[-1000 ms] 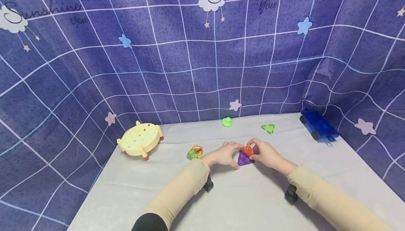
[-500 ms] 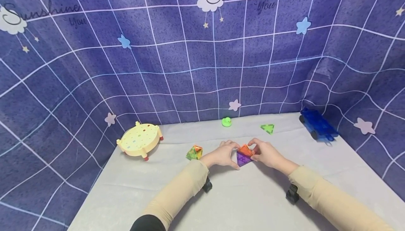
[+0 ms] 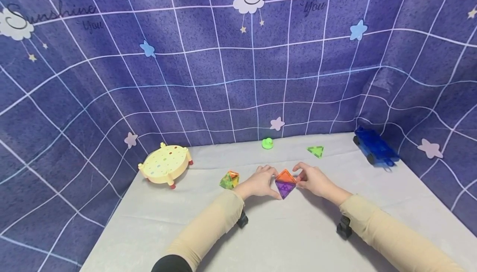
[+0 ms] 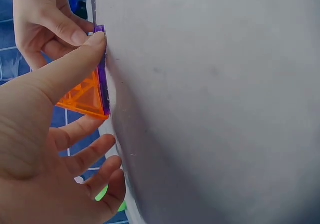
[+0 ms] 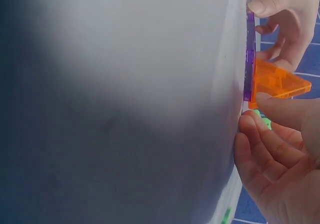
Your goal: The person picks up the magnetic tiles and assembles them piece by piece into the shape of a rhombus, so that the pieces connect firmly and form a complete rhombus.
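A purple triangular magnetic tile (image 3: 285, 189) lies flat on the table, its tip toward the person. Along its far edge an orange triangular magnetic tile (image 3: 285, 176) rises at an angle, as the right wrist view shows. My left hand (image 3: 262, 182) spans the pair from the left, thumb on the purple tile (image 4: 102, 91) and index finger at the orange tile's corner. From the right, my right hand (image 3: 314, 181) pinches the corner where the tiles meet; its thumb touches the orange tile (image 5: 280, 79), the fingers partly hidden.
Left of the hands sits a small green, orange and yellow tile shape (image 3: 229, 179). Behind are a green toy duck (image 3: 267, 143) and a green triangular tile (image 3: 316, 151). A yellow round footed toy (image 3: 165, 165) stands far left, a blue toy car (image 3: 375, 146) far right.
Both tiles have shifted slightly left and turned, so the purple tip now points toward the person. The left hand has drawn a little left; the right hand has barely moved.
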Action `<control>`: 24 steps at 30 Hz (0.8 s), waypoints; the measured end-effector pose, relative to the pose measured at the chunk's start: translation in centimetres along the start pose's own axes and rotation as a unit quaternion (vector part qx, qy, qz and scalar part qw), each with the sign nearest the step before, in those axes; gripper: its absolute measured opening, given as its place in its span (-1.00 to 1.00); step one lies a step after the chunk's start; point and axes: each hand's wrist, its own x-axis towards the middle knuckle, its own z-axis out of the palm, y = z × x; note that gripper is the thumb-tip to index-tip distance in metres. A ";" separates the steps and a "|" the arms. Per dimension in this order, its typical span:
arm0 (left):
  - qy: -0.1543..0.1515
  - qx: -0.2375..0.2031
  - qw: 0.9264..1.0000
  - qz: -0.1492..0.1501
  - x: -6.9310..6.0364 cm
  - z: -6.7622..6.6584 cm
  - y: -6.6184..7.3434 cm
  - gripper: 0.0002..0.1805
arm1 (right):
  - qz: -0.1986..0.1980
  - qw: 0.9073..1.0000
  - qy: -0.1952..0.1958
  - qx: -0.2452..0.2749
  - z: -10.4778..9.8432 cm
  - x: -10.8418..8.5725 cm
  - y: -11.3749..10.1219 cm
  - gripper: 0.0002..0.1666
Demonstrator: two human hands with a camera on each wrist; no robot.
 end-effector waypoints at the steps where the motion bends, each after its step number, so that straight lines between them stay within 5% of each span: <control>1: 0.002 0.002 1.000 0.000 0.0 0.0 0.0 -0.27 | 0.003 1.000 0.000 0.001 0.0 0.0 0.1 -0.51; 15: 0.002 0.010 1.000 -0.015 0.0 -0.4 0.4 -0.46 | 0.053 0.998 0.010 -0.024 -3.2 2.0 3.1 -0.57; 24: -0.004 0.025 1.000 -0.016 -0.4 -0.4 1.0 -0.49 | 0.058 0.990 0.058 -0.112 -5.5 4.5 6.0 -0.56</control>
